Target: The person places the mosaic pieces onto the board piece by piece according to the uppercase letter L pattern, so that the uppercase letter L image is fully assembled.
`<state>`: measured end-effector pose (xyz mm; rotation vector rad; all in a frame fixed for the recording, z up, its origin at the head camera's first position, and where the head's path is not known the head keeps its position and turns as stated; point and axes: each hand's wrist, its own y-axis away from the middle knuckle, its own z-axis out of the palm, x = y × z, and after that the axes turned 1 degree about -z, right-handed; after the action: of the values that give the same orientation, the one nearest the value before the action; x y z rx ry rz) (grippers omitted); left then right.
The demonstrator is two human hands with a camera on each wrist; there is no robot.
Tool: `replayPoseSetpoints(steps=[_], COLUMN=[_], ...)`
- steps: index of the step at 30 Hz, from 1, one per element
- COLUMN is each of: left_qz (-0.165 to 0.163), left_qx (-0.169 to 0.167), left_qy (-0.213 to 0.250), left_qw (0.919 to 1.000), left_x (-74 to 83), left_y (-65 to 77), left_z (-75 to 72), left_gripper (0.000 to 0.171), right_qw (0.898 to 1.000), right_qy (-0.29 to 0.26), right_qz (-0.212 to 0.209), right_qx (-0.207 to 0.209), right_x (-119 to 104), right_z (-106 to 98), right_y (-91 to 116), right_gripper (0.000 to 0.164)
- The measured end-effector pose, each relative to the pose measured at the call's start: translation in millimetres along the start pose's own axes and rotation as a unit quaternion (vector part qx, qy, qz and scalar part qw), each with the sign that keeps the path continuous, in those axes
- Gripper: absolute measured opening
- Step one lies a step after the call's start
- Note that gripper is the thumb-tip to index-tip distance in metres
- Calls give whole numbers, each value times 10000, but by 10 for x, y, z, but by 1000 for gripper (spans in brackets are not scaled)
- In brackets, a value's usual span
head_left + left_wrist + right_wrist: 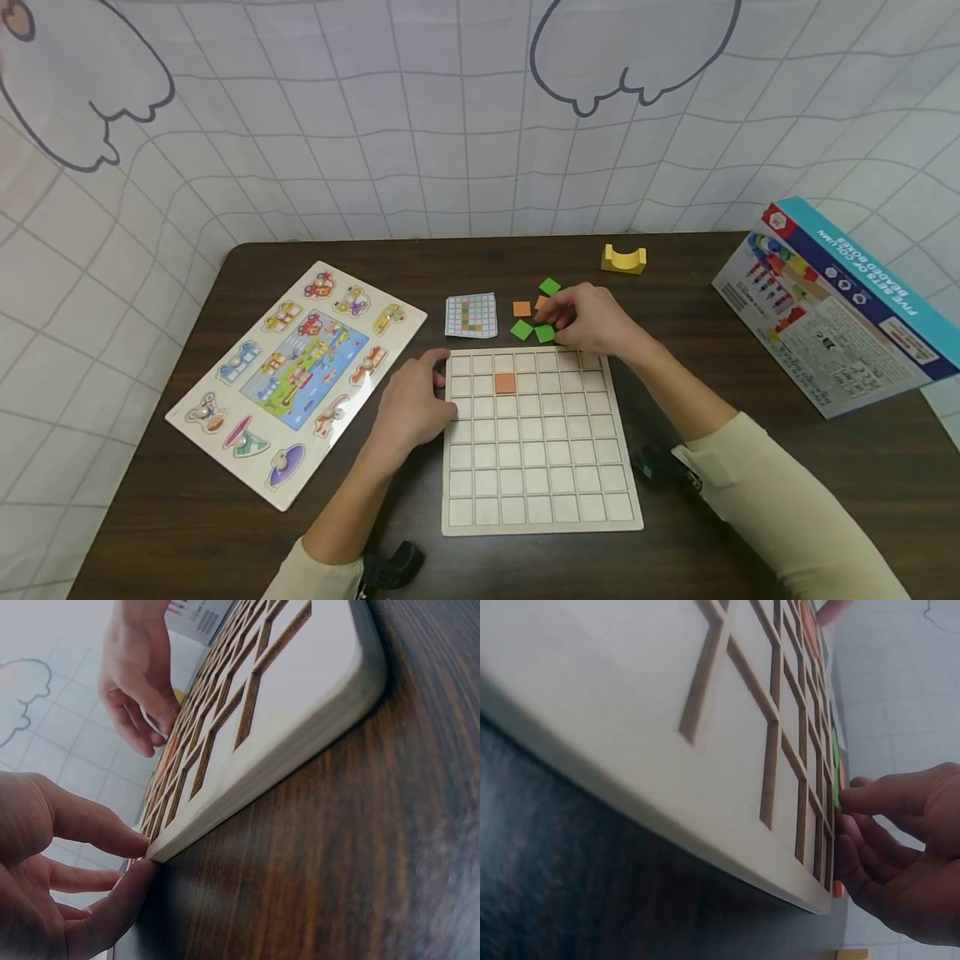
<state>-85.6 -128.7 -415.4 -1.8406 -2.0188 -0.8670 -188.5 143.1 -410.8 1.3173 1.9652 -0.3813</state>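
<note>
A pale wooden grid board (535, 458) lies on the table, with an orange square tile (505, 383) in one of its upper cells. My left hand (414, 402) pinches the board's left edge between thumb and finger, as the left wrist view shows. Beyond the board's far edge, my right hand (596, 321) is down among loose tiles, its fingers bent. Its fingertips partly cover an orange tile (541, 302); whether they grip a tile is hidden. Close by are green tiles (522, 330) and another orange tile (522, 309).
A small printed pattern card (471, 316) lies behind the board's left corner. On the left is a picture peg puzzle (300, 375). A yellow arched block (623, 259) stands at the back, and a large toy box (832, 333) is on the right.
</note>
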Motion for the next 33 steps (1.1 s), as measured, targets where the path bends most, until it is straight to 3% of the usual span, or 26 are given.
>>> replayPoseSetpoints(steps=[33], left_qz=[-35], left_qx=[-24], left_qy=[-37], left_qw=[10000], left_x=[4], left_y=[-5], left_z=[0], left_gripper=[78], right_qw=[9977], right_qy=[415], right_qz=[-453], right_qx=[-298], right_x=[35], right_z=[4], right_y=[-94], right_gripper=[33])
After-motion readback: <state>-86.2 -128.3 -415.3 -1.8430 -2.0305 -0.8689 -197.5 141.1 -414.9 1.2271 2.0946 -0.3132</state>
